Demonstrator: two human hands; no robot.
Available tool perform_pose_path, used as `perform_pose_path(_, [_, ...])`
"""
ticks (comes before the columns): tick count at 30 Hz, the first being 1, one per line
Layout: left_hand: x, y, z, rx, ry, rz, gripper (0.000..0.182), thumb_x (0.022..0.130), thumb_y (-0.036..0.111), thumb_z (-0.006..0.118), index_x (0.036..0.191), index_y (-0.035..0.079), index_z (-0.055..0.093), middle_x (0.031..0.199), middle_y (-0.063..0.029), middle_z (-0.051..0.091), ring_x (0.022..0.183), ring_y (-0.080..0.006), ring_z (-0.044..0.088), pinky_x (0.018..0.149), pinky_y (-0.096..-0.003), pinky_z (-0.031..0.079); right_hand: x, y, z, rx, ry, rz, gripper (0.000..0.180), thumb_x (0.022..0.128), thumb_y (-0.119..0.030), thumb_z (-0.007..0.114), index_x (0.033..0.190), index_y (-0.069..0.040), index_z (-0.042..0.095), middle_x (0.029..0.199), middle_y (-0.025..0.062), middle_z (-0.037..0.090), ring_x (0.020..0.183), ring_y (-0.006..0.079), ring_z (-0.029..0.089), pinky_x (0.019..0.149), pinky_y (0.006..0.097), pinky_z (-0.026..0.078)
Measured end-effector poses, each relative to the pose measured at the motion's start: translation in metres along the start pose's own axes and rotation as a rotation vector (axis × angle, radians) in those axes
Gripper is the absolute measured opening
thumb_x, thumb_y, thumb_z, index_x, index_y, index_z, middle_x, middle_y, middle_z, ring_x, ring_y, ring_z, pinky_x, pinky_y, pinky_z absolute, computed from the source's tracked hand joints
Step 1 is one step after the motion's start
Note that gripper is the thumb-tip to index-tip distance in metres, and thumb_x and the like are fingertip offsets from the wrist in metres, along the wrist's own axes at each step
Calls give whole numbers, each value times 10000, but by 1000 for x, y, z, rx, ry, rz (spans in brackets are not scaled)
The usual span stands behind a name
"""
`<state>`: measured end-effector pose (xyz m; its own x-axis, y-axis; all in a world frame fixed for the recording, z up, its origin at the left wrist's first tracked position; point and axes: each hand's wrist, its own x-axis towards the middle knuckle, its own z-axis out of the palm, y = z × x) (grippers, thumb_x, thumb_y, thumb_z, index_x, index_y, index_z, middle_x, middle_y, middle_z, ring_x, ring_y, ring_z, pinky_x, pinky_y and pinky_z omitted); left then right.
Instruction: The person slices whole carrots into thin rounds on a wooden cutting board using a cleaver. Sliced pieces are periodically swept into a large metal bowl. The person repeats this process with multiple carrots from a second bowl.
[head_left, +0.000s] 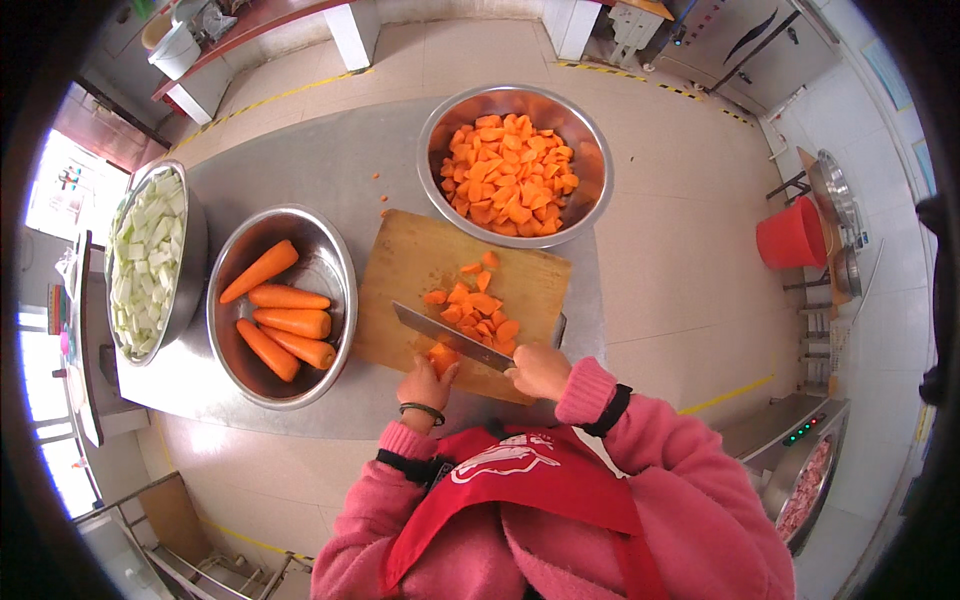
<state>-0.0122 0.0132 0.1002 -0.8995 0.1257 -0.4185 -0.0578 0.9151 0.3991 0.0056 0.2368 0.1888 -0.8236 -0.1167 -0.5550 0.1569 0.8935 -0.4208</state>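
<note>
A cleaver (450, 336) has its handle in my right hand (538, 370), with the blade slanting up to the left over a wooden cutting board (390, 259). Under the blade's near side, my left hand (424, 390) holds a carrot piece (442, 357) against the board. Cut carrot chunks (480, 306) lie in a loose pile just beyond the blade. A steel bowl (607, 169) full of carrot chunks stands at the board's far edge. Left of the board, another steel bowl (346, 300) holds several whole peeled carrots (292, 322).
The board and bowls rest on a metal table (315, 161). At its left end stands a steel basin (196, 255) of pale green vegetable pieces (146, 255). Small carrot bits (384, 198) lie beyond the board. A red bucket (790, 234) and a pan of meat (806, 487) are off to the right.
</note>
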Motion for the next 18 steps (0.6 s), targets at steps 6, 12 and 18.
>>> perform_pose_path(6, [7,-13,4,-38,-4,103,694,834,563,572,1144,-45,446,801,-240,651,739,-403,638,628,-468,502,7,11,-1,129,-30,31,305,795,-251,656,760,52,651,726,267,620,727,418,636,637,478,491])
perform_pose_path(12, [9,-18,5,-67,-21,138,648,843,510,592,1133,-55,465,808,-229,652,755,-394,638,645,-460,502,33,-16,40,-96,50,15,285,788,-256,652,757,26,676,724,258,632,670,407,643,603,483,488])
perform_pose_path(18, [19,-22,6,-321,-279,139,589,853,496,598,1117,-16,475,783,-189,653,739,-356,644,636,-438,499,31,7,29,73,90,90,289,819,-268,641,808,19,671,764,239,647,747,397,647,663,477,495])
